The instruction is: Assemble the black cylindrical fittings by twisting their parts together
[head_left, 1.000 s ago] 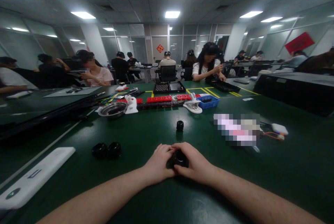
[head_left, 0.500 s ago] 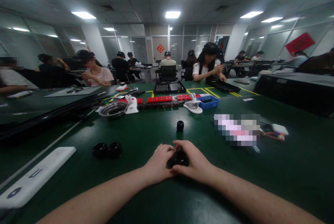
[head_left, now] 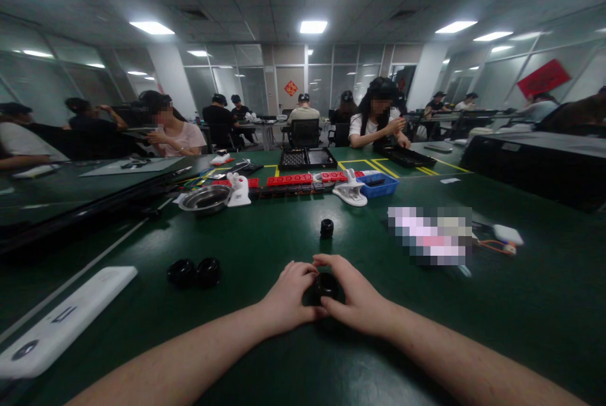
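A black ring-shaped part (head_left: pixel 326 286) is between my two hands on the green table (head_left: pixel 265 238). My left hand (head_left: pixel 291 295) curves round its left side, fingertips and thumb near it. My right hand (head_left: pixel 353 292) wraps its right side, with the thumb on its near edge. Farther off, straight ahead, stands a small black ribbed part (head_left: pixel 326 228). Two more black parts lie side by side to the left, one (head_left: pixel 181 273) beside the other (head_left: pixel 208 272).
A white device (head_left: pixel 71 317) lies at the left. Beyond my hands are a metal bowl (head_left: pixel 206 199), white stands (head_left: pixel 350 190), red strips (head_left: pixel 290 180) and a blue tray (head_left: pixel 381 186). A blurred-out bundle (head_left: pixel 428 235) lies right. People sit farther back.
Between my hands, the black part has shifted slightly, and my left thumb has moved a little to the right. My right thumb now overlaps the part's near edge.
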Demonstrator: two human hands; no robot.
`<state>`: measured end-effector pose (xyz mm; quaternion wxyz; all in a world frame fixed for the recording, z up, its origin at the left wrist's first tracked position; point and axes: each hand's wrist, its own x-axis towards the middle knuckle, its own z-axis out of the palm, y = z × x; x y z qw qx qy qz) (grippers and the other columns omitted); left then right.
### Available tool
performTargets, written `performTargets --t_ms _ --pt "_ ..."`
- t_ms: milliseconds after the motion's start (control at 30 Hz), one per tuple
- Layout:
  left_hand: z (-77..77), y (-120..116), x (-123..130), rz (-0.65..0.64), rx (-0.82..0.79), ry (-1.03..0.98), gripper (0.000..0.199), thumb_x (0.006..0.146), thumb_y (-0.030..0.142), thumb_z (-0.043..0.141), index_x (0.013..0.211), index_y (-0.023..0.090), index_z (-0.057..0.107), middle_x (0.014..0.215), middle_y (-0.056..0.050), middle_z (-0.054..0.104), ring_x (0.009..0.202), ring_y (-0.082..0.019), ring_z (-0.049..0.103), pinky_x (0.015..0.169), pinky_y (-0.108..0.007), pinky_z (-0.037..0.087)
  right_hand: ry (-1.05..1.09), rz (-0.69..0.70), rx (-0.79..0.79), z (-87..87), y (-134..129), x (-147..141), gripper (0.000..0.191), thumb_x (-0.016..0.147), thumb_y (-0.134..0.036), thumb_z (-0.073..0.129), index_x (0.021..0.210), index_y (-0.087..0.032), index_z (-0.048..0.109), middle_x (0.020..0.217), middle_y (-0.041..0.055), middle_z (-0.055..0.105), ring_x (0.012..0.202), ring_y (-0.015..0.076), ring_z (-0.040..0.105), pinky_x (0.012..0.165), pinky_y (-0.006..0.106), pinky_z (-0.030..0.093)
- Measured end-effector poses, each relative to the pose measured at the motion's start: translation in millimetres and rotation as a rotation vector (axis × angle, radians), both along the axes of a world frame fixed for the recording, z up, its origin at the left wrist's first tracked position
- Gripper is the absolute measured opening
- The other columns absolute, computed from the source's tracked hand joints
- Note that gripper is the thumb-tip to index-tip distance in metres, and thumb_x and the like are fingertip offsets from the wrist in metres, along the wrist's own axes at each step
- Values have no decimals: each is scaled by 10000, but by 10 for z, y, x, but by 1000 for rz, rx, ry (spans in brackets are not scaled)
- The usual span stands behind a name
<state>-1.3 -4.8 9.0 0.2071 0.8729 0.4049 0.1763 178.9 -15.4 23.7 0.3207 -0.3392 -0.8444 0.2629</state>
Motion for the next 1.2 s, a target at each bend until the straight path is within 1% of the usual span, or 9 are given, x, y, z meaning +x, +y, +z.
performTargets --t_ms 133,333,533,633,767,867,967,1067,1200 --pt "-13 5 -5 -3 25 12 403 664 416 621 998 203 546 1075 -63 499 1005 -246 433 929 -425 304 -62 -69 -20 -8 12 -26 617 657 -249 637 1208 -164 373 1184 119 463 1077 250 437 911 424 356" --pt "-47 27 -3 -12 39 6 400 654 407 634 987 203 547 1048 -53 500 969 -235 443 918 -412 310 -94 -92 -10 18 11 -48 639 615 -275 686 1175 -163 400 1088 97 497 1009 241 463 869 396 380" --pt "19 -12 7 -5 22 -17 415 659 379 637 1023 210 532 1034 -47 507 968 -229 447 940 -426 288 -41 -91 -35 14 6 -60 533 652 -186 636 1137 -181 415 1041 74 504 979 216 482 850 371 397" --pt "35 -18 13 -12 18 -16 420 655 335 640 1041 211 531 1055 -48 507 989 -233 442 948 -421 276 1 -20 -18 15 -2 -52 510 652 -114 587 1127 -177 414 1063 80 495 996 209 476 872 364 390" --pt "24 -6 16 -3 23 -12 405 651 334 635 1026 214 542 1047 -48 508 975 -239 444 894 -399 333 31 84 -25 45 -16 -37 553 601 -13 487 1122 -181 416 1071 79 499 999 206 476 893 372 378" --pt "11 -1 11 3 19 -15 391 652 357 635 1004 206 553 1056 -53 502 986 -245 438 885 -401 344 12 96 -32 67 -21 -36 584 576 0 476 1131 -173 415 1086 83 495 1010 210 469 907 377 365" --pt "3 -1 5 2 12 -8 402 637 341 648 1004 207 551 1083 -56 498 1017 -249 429 927 -425 306 -15 50 -22 61 -15 -41 538 614 -57 538 1126 -176 424 1092 84 495 1017 217 464 904 383 365" --pt "7 -2 6 -1 19 4 393 642 368 644 989 209 551 1072 -55 506 1010 -246 440 954 -446 267 -34 -44 2 27 1 -42 507 661 -163 598 1135 -181 421 1105 92 492 1018 228 464 885 396 371" --pt "14 -4 11 -1 30 3 357 659 412 628 944 208 558 1021 -48 518 960 -233 461 926 -436 299 -58 -116 21 -6 16 -40 526 658 -236 647 1133 -189 426 1070 80 506 996 227 471 861 391 384"
